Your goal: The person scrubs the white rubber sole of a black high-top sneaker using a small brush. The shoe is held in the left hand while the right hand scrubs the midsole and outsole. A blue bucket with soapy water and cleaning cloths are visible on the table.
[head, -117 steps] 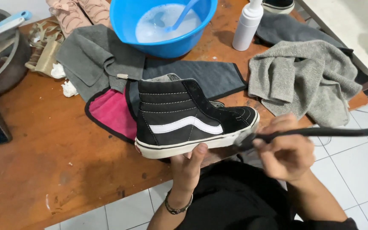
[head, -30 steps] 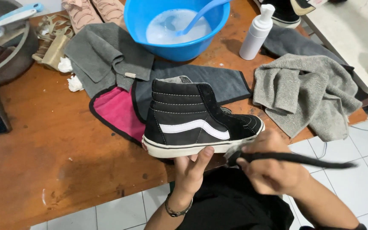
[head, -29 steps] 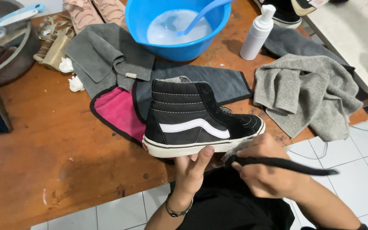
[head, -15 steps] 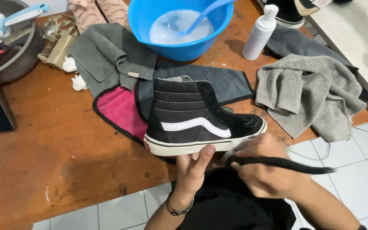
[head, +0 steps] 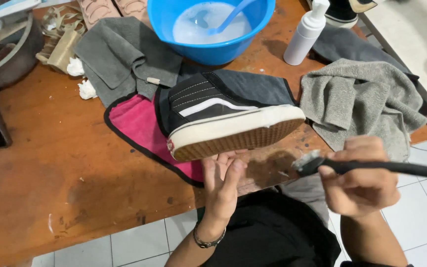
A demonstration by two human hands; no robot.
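Note:
A black high-top shoe (head: 208, 106) with a white side stripe and white sole edge is tipped away from me, so its brown ribbed sole (head: 238, 141) faces me. My left hand (head: 222, 185) supports it from below with its fingers against the sole edge. My right hand (head: 361, 177) grips a long black-handled brush (head: 371, 167) with pale bristles at its left end, held just right of the shoe's toe and apart from it.
A pink cloth with black trim (head: 134, 126) lies under the shoe on the wooden table (head: 40, 168). Behind stand a blue bowl of soapy water (head: 208, 24), a white pump bottle (head: 305, 34) and grey towels (head: 362, 99). White floor tiles lie below.
The shoe has been tilted from upright so its sole now faces me. The right hand with the brush has moved slightly away from the toe.

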